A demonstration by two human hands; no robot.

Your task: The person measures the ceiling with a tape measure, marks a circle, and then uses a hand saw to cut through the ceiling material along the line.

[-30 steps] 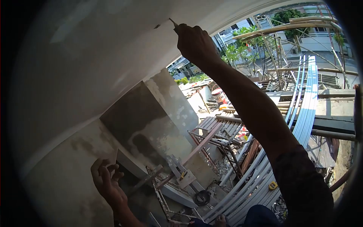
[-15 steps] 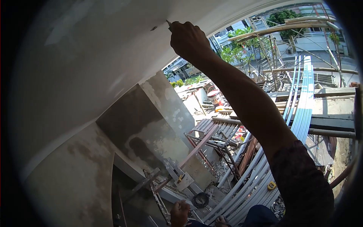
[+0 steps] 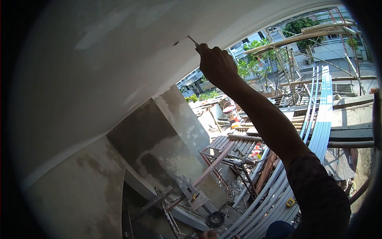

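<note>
My right hand (image 3: 218, 65) is raised to the pale ceiling (image 3: 119, 59), its fingers closed round a thin pointed tool (image 3: 193, 40). The tool's tip is at the ceiling surface, just right of a small dark hole (image 3: 176, 43). At the bottom edge my left hand (image 3: 209, 234) shows only in part; its fingers are mostly cut off by the frame, and what it holds, if anything, cannot be made out.
Long metal channels (image 3: 318, 131) run along the right side. A metal scaffold frame (image 3: 238, 159), a black coil (image 3: 215, 219), yellow-handled pliers (image 3: 195, 196) and a yellow tape measure (image 3: 290, 202) lie below. Bamboo poles (image 3: 298, 36) cross at upper right.
The view has shifted, so the scene sits lower and further right. My right hand has drawn slightly away from the ceiling, showing more of the tool. My left hand has dropped mostly out of frame.
</note>
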